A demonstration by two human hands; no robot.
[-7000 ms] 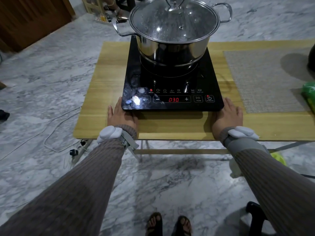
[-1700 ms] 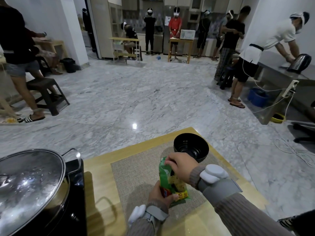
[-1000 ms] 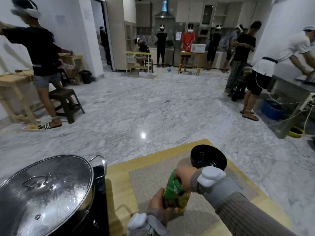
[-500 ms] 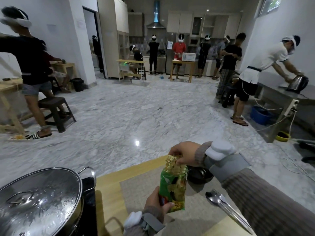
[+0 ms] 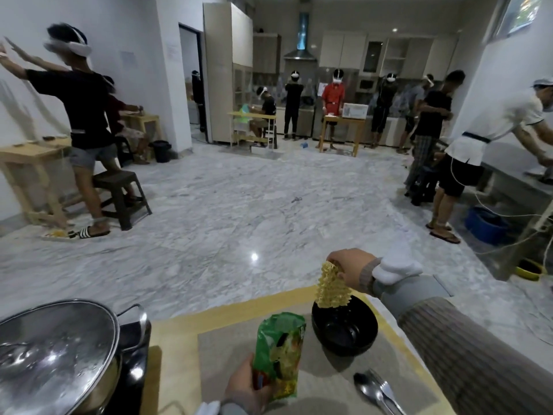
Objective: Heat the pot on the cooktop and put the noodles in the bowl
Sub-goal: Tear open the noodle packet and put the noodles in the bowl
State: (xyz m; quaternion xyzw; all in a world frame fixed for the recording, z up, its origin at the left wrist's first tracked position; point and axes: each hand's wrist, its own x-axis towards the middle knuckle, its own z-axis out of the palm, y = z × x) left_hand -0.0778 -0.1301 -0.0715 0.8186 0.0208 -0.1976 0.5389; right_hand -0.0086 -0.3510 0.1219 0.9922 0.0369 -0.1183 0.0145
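The noodles (image 5: 331, 287), now out of the packet (image 5: 279, 351) gripped by left-hand fingers (image 5: 248, 387), hang pinched by right-hand fingers (image 5: 344, 265) over the bowl (image 5: 344, 333).

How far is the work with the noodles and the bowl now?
Done: the covered pot stands on the cooktop, and the noodle block is out of the green packet. In hand: the right hand pinches the block above the black bowl; the left hand grips the packet. Left: lowering the noodles into the bowl.

Large domestic kitchen hall; range hood (image 5: 300, 40), wall cabinets (image 5: 344, 50) and counters at rear; marble floor (image 5: 239, 211); several wooden work tables (image 5: 341, 121).
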